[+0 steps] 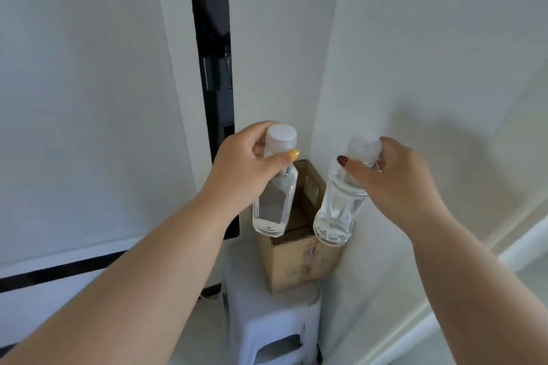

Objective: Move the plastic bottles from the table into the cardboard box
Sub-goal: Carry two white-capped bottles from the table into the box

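Note:
My left hand (243, 163) grips a clear square plastic bottle (274, 204) by its neck, just under the white cap. My right hand (391, 178) grips a clear round plastic bottle (338, 210) by its neck in the same way. Both bottles hang upright in the air above the open cardboard box (299, 264), one over each side of its opening. The box stands on a white plastic stool (272, 320) in the corner of the room. Its inside looks empty where it shows between the bottles.
White walls close in the corner behind and to the right of the box. A tall dark gap (213, 68) runs down the wall on the left. A white skirting board (474, 281) runs along the right wall. No table is in view.

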